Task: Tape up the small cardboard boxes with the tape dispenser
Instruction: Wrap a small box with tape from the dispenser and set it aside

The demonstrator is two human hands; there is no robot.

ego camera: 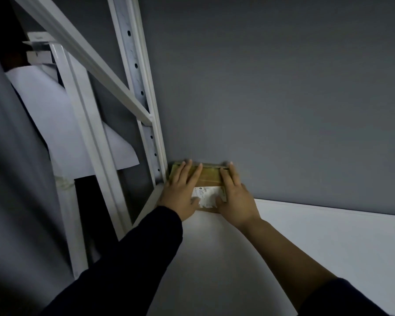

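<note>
Left hand (180, 190), right hand (234, 192) flat on small cardboard box (210, 176) (thumbs on white label (205, 196)), fingers straight, gripping nothing, at shelf (306, 236) corner.

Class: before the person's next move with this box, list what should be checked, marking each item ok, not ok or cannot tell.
1. Left hand flat on top of the cardboard box: ok.
2. Right hand along the box's right edge: ok.
3. Box resting on the white surface: ok.
4. Tape dispenser in view: not ok, none visible.
5. Box taped shut: cannot tell, blurred.
6. Gap to the rack upright: cannot tell.
</note>
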